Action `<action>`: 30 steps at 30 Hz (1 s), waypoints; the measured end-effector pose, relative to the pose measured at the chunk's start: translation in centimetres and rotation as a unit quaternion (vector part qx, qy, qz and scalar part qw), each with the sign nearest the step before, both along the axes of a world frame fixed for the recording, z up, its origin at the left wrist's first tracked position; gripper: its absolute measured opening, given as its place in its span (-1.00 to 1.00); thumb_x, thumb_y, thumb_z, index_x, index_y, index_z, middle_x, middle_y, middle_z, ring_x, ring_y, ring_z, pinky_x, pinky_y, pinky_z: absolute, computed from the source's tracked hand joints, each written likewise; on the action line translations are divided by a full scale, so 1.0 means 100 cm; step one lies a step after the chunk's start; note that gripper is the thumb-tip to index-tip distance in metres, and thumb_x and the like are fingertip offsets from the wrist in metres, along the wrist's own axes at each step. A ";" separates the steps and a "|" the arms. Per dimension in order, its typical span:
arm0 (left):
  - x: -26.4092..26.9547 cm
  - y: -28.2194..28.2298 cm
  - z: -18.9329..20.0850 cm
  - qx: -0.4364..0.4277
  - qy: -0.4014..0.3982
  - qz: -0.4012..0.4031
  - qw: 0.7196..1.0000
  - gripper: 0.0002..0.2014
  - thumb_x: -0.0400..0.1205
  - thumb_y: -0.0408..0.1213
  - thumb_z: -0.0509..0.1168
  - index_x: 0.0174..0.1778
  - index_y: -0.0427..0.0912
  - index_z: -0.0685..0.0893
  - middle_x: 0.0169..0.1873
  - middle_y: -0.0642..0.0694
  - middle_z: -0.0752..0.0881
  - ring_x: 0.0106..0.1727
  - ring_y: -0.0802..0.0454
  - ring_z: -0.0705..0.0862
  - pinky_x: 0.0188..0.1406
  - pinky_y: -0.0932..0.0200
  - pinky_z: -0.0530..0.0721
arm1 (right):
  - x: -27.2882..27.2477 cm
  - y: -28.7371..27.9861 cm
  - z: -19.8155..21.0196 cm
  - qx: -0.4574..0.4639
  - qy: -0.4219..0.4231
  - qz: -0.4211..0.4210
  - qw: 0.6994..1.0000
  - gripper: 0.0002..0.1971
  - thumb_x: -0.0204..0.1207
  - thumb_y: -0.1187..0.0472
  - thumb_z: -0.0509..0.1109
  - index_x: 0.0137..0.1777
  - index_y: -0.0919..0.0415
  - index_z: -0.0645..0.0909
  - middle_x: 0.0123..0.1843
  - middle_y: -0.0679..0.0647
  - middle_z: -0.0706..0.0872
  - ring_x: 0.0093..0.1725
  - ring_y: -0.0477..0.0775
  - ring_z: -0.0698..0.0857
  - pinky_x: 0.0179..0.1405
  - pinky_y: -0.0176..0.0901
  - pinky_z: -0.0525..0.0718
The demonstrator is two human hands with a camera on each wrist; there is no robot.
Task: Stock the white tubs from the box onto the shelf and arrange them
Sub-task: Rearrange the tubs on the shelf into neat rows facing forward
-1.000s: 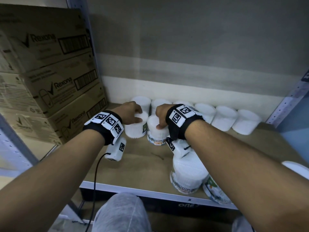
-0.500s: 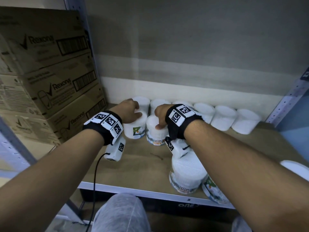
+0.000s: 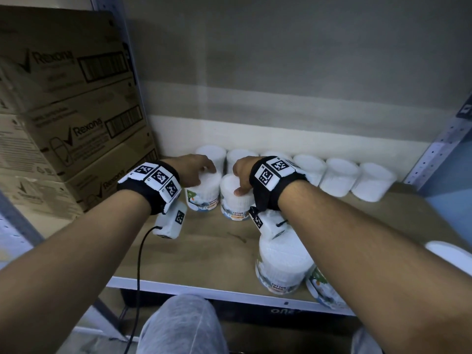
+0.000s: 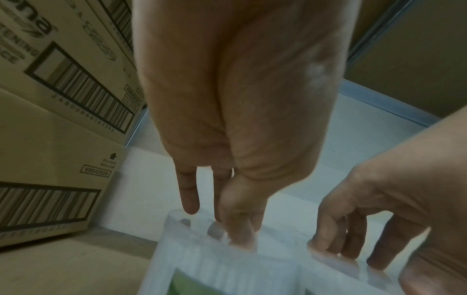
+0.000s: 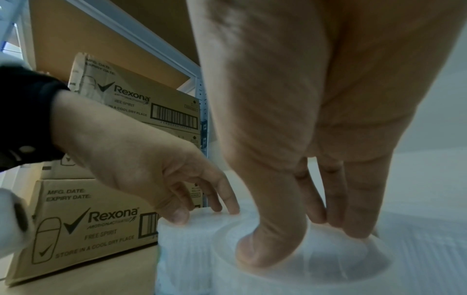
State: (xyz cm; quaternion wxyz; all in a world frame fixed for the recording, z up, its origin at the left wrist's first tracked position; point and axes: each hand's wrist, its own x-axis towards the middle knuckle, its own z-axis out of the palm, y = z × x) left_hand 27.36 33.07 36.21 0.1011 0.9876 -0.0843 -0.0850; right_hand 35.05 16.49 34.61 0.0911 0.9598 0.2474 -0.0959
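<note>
Two white tubs stand side by side in front of a back row of white tubs [image 3: 339,175] on the shelf [image 3: 204,254]. My left hand [image 3: 204,172] grips the left tub [image 3: 204,198] from above by its lid, fingertips at the far rim, thumb at the near side. My right hand [image 3: 240,185] holds the right tub [image 3: 236,204] the same way, thumb on the lid. The tubs' colourful labels face me. In the left wrist view the left hand [image 4: 222,225] touches the tub's lid [image 4: 202,249]. In the right wrist view the right hand [image 5: 303,239] presses into its tub's lid [image 5: 290,267].
Stacked Rexona cartons [image 3: 63,123] fill the bay to the left, close to the left tub. Another tub [image 3: 281,267] stands near the shelf's front edge under my right forearm, with one more [image 3: 324,290] beside it. A metal upright [image 3: 439,146] bounds the right side.
The left tub has turned under my left hand, so its label now faces front. Both hands stay on their tubs, nearly in place.
</note>
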 end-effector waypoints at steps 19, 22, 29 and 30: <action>-0.001 0.001 -0.005 0.010 -0.021 -0.001 1.000 -0.49 0.59 -0.32 0.36 0.48 -0.06 0.48 0.48 -0.11 0.48 0.47 -0.10 0.47 0.47 0.08 0.43 | -0.001 -0.002 -0.003 -0.055 -0.032 0.034 0.997 -0.41 0.04 -0.30 0.59 -0.15 0.07 0.44 -0.16 -0.02 0.54 -0.07 0.16 0.66 0.04 0.04 0.72; 0.000 0.004 -0.001 0.017 -0.003 -0.029 0.999 -0.43 0.55 -0.46 0.33 0.48 0.02 0.48 0.49 -0.07 0.48 0.49 -0.05 0.45 0.48 0.09 0.42 | -0.003 -0.002 -0.002 -0.060 -0.036 0.037 0.997 -0.42 0.07 -0.28 0.59 -0.29 0.06 0.33 -0.25 -0.02 0.50 -0.13 0.15 0.62 0.02 0.01 0.71; -0.002 0.002 -0.004 -0.020 -0.034 0.001 0.999 -0.53 0.57 -0.35 0.32 0.43 -0.08 0.51 0.43 -0.13 0.49 0.42 -0.07 0.50 0.42 0.09 0.49 | -0.007 0.002 0.000 -0.040 -0.043 0.027 0.998 -0.37 -0.03 -0.29 0.57 -0.43 0.08 0.21 -0.39 -0.06 0.46 -0.25 0.17 0.64 -0.09 0.02 0.72; -0.001 0.000 -0.007 -0.015 -0.047 0.017 0.999 -0.53 0.59 -0.27 0.34 0.44 -0.12 0.50 0.42 -0.16 0.49 0.42 -0.10 0.51 0.40 0.09 0.48 | -0.007 0.003 0.000 -0.037 -0.037 0.024 0.998 -0.38 -0.04 -0.28 0.58 -0.44 0.07 0.22 -0.39 -0.06 0.47 -0.27 0.17 0.64 -0.12 0.01 0.71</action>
